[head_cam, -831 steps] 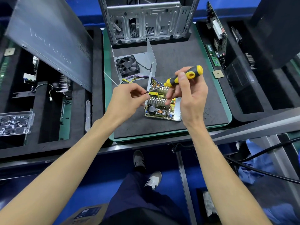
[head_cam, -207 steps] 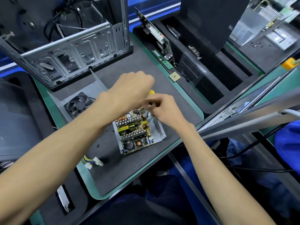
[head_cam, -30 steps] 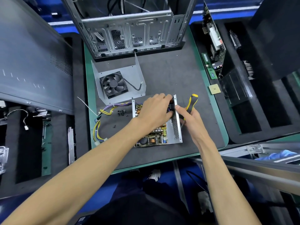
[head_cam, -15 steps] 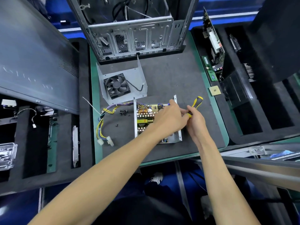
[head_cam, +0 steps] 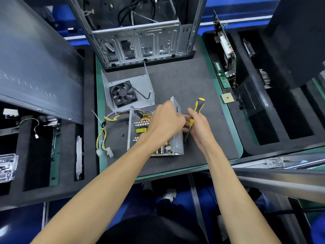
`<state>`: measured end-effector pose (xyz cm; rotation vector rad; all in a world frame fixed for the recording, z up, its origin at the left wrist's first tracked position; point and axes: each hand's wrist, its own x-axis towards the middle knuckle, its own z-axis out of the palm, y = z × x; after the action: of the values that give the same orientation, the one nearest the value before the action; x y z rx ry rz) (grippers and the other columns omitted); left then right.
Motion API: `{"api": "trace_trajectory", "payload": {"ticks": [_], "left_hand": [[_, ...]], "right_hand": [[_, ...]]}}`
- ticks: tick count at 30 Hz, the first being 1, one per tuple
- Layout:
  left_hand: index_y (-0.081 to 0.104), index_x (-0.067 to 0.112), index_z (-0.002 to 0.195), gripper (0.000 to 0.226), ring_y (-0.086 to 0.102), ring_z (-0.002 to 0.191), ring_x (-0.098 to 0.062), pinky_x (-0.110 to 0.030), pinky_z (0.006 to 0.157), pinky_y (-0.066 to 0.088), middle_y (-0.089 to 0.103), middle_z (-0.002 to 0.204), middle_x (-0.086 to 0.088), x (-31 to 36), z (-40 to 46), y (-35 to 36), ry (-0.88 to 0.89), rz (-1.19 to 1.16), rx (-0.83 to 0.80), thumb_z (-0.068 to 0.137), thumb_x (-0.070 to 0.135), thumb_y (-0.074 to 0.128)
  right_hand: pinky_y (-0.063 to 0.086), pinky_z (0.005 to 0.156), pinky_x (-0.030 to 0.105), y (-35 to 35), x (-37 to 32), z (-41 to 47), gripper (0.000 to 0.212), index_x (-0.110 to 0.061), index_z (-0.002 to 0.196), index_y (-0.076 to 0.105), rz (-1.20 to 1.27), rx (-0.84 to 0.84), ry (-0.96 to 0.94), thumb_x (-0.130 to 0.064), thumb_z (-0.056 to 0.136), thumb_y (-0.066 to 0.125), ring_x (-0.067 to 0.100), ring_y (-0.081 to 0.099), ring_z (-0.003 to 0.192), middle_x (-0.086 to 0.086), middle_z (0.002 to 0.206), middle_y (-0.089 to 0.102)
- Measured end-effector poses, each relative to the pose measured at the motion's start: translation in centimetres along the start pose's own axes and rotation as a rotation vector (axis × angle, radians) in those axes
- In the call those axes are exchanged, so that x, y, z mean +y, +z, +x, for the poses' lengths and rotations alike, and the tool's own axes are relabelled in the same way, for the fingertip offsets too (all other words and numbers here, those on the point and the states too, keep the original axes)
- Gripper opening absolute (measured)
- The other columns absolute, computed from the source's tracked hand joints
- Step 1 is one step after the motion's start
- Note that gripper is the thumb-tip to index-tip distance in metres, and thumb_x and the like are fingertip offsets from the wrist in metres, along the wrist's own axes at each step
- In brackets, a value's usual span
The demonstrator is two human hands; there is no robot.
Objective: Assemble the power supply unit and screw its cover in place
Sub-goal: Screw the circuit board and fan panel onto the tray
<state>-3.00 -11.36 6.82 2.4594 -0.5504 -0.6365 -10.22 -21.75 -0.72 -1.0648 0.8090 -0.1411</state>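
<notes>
Your left hand (head_cam: 167,124) lies over the open power supply box (head_cam: 155,132) on the mat — its fingers are hidden, so you cannot tell their hold. Your right hand (head_cam: 197,126) grips the screwdriver (head_cam: 195,115), tip down. Next you likely need the fan cover (head_cam: 129,90) — it sits farther back.

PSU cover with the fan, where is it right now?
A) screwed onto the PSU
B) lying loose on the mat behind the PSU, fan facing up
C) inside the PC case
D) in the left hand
B: the cover with the fan lies flat on the mat, between the open power supply unit and the PC case, held by neither hand.
</notes>
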Motion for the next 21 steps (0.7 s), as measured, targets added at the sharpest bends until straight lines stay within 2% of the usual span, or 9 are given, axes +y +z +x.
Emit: {"api": "trace_trajectory", "payload": {"ticks": [2, 5, 7, 10, 12, 14, 17, 19, 21], "left_hand": [[0.049, 0.008, 0.087, 0.008, 0.056, 0.095, -0.039, -0.033, 0.069, 0.035, 0.063, 0.095, -0.017, -0.7, -0.5, -1.3, 0.004, -0.02, 0.013, 0.088, 0.016, 0.05], [0.044, 0.014, 0.076, 0.017, 0.053, 0.078, -0.029, -0.034, 0.056, 0.03, 0.052, 0.075, -0.002, -1.5, -1.8, -3.4, 0.002, -0.043, 0.049, 0.089, 0.018, 0.054], [0.042, 0.015, 0.071, 0.023, 0.049, 0.067, -0.022, -0.032, 0.051, 0.027, 0.051, 0.07, -0.002, -1.7, -2.7, -5.3, 0.007, -0.051, 0.088, 0.09, 0.018, 0.056], [0.061, 0.006, 0.083, 0.014, 0.057, 0.068, -0.024, -0.031, 0.06, 0.039, 0.068, 0.081, -0.016, -2.2, -3.7, -9.4, -0.001, -0.169, 0.068, 0.091, 0.017, 0.061], [0.068, -0.003, 0.093, 0.016, 0.063, 0.068, -0.023, -0.034, 0.068, 0.045, 0.074, 0.088, -0.021, -2.3, -4.5, -12.4, -0.055, -0.396, 0.039, 0.092, 0.012, 0.064], [0.067, -0.011, 0.098, 0.018, 0.066, 0.067, -0.023, -0.037, 0.07, 0.052, 0.074, 0.082, -0.019, -2.2, -5.3, -15.0, -0.093, -0.606, 0.022, 0.091, 0.006, 0.064], [0.066, -0.015, 0.108, 0.025, 0.068, 0.066, -0.023, -0.033, 0.066, 0.06, 0.071, 0.086, -0.021, -1.5, -6.4, -17.6, -0.119, -0.768, 0.008, 0.09, 0.002, 0.062], [0.066, -0.011, 0.116, 0.03, 0.071, 0.071, -0.024, -0.037, 0.075, 0.063, 0.073, 0.095, -0.022, -0.8, -6.9, -18.4, -0.153, -0.851, -0.045, 0.092, 0.005, 0.059], [0.064, -0.009, 0.121, 0.033, 0.071, 0.083, -0.028, -0.041, 0.085, 0.061, 0.073, 0.104, -0.023, -0.5, -7.3, -18.7, -0.182, -0.917, -0.104, 0.093, 0.008, 0.057]], "right_hand": [[0.048, 0.05, 0.019, 1.0, 0.0, -0.4, 0.031, -0.024, 0.08, 0.059, -0.021, -0.048, 0.003, -0.025, 0.109, 0.048, 0.002, 0.06, 0.052, -0.012, 0.06, 0.066], [0.054, 0.057, 0.022, 2.3, 0.0, -0.7, 0.038, -0.025, 0.081, 0.078, -0.048, -0.105, 0.026, -0.033, 0.106, 0.051, 0.009, 0.069, 0.067, -0.006, 0.079, 0.075], [0.053, 0.05, 0.022, 2.9, 0.0, -0.6, 0.044, -0.02, 0.074, 0.071, 0.002, -0.11, 0.056, -0.033, 0.109, 0.048, 0.01, 0.067, 0.058, -0.005, 0.071, 0.073], [0.054, 0.046, 0.025, 3.4, 0.2, -0.4, 0.032, -0.015, 0.082, 0.045, 0.038, -0.138, 0.066, -0.028, 0.111, 0.043, 0.013, 0.069, 0.054, 0.001, 0.067, 0.073], [0.056, 0.049, 0.026, 3.9, 0.1, -0.5, 0.029, -0.015, 0.085, 0.044, 0.033, -0.176, 0.058, -0.027, 0.111, 0.043, 0.016, 0.073, 0.06, 0.005, 0.072, 0.076], [0.059, 0.054, 0.028, 4.2, 0.1, -0.4, 0.028, -0.015, 0.086, 0.044, -0.004, -0.191, 0.051, -0.026, 0.111, 0.044, 0.019, 0.076, 0.067, 0.008, 0.077, 0.078], [0.058, 0.056, 0.024, 5.1, 0.0, -0.6, 0.028, -0.015, 0.087, 0.046, -0.069, -0.218, 0.039, -0.024, 0.113, 0.041, 0.009, 0.073, 0.061, -0.004, 0.062, 0.072], [0.057, 0.057, 0.021, 5.7, -0.4, -1.2, 0.03, -0.003, 0.101, 0.059, -0.106, -0.225, 0.028, -0.024, 0.113, 0.04, 0.005, 0.072, 0.062, -0.006, 0.065, 0.073], [0.06, 0.063, 0.026, 6.3, -0.9, -1.9, 0.044, 0.016, 0.13, 0.051, -0.14, -0.226, 0.045, -0.023, 0.112, 0.043, 0.014, 0.077, 0.078, 0.004, 0.088, 0.08]]}}
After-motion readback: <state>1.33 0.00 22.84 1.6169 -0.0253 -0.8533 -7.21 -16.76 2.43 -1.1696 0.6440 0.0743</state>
